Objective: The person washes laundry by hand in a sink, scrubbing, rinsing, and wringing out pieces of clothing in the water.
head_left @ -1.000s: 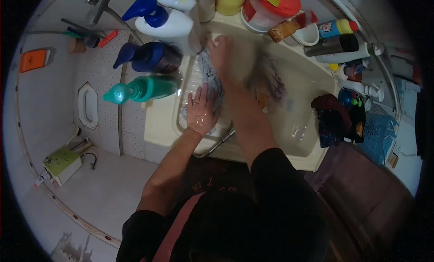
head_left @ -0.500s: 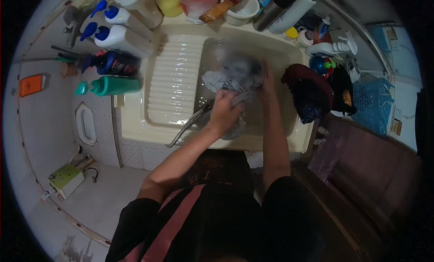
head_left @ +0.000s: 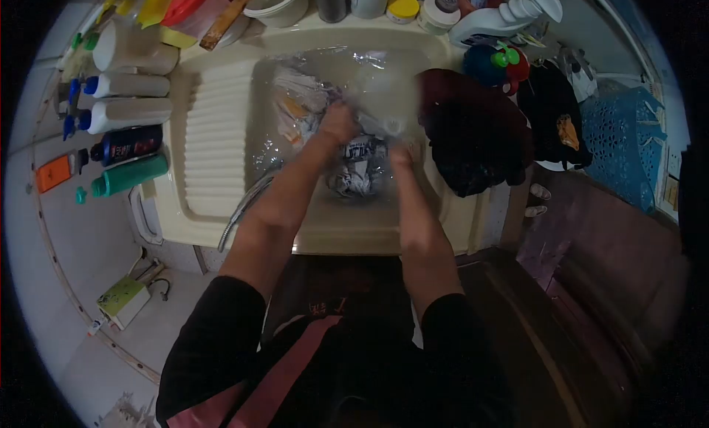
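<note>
A wet grey patterned cloth [head_left: 358, 166] hangs between my two hands over the water in the sink basin. My left hand [head_left: 338, 123] is closed on its upper left part. On the cloth's right side, my right hand [head_left: 400, 153] is closed round its edge, the fingertips partly blurred. Other wet laundry [head_left: 295, 96], whitish with an orange patch, lies in the water at the left of the basin. The ribbed washboard [head_left: 214, 140] is left of the basin, and a metal shower hose [head_left: 244, 210] rests over the front edge.
Bottles, among them a green one [head_left: 133, 173], line the left side. A white tub [head_left: 277, 5] and more containers stand along the back. Dark red and black clothes [head_left: 476, 132] are heaped on the right rim, beside a blue basket [head_left: 620, 144].
The grey cloth went from the washboard into the basin and is now held between both hands. The view has shifted to the right, with the dark clothes now nearer the centre.
</note>
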